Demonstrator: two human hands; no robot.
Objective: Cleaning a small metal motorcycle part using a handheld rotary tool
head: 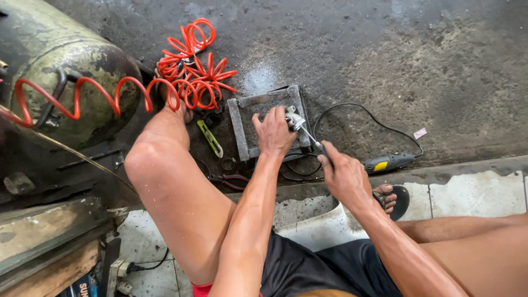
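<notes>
A dented green tank (60,71) and an orange coiled hose (192,71) are lying beside the square metal frame (240,132) on the floor. The left hand (273,133) is clenching a small metal part (294,119) on that frame, while the right hand (344,176) is gripping a slim tool (311,138) against it. Work seems midway; the part is not yet freed.

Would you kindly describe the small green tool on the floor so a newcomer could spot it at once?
Start at the square metal frame on the dark concrete floor, under the left hand. Just left of it, below the tangled orange coiled hose, lies the green utility knife. It is the only flat, yellow-green, stick-shaped thing there.
</notes>
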